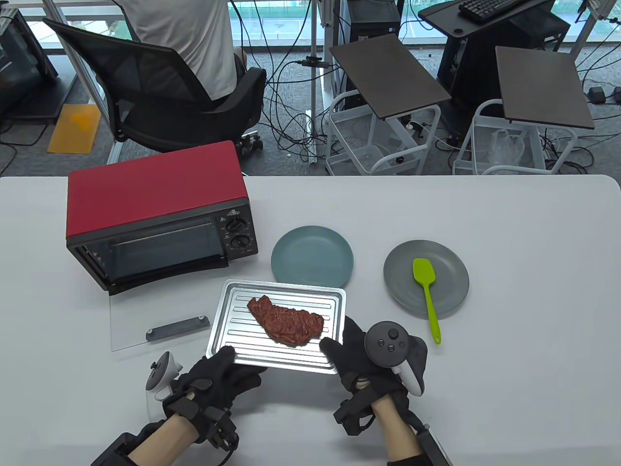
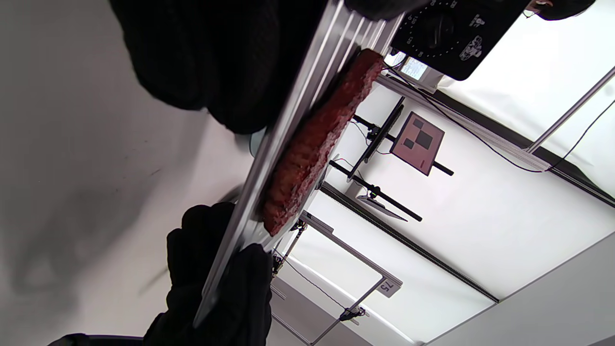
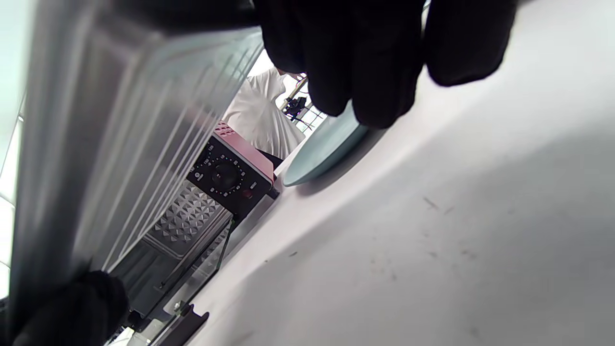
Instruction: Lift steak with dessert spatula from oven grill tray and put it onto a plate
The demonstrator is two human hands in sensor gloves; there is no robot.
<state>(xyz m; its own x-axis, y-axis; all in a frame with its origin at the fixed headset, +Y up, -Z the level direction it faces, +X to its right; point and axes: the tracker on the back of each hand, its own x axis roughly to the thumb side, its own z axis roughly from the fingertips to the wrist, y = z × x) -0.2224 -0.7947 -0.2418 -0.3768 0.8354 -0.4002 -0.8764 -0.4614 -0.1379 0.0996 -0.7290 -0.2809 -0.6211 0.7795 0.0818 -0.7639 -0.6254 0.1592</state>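
A brown-red steak (image 1: 286,320) lies on the ribbed silver oven grill tray (image 1: 281,357). Both gloved hands hold the tray by its near edge: my left hand (image 1: 227,360) grips the near-left corner, my right hand (image 1: 339,348) the near-right corner, thumbs on top. The right wrist view shows the tray's underside (image 3: 120,120), held off the table. In the left wrist view the steak (image 2: 312,144) shows edge-on on the tray (image 2: 283,139). A teal plate (image 1: 312,256) sits just behind the tray. The green dessert spatula (image 1: 426,290) lies on a grey plate (image 1: 451,272) to the right.
A red toaster oven (image 1: 155,213) stands at the back left, its glass door (image 1: 140,325) folded down flat on the table beside the tray. A person sits in a black chair (image 1: 145,92) beyond the table's far edge.
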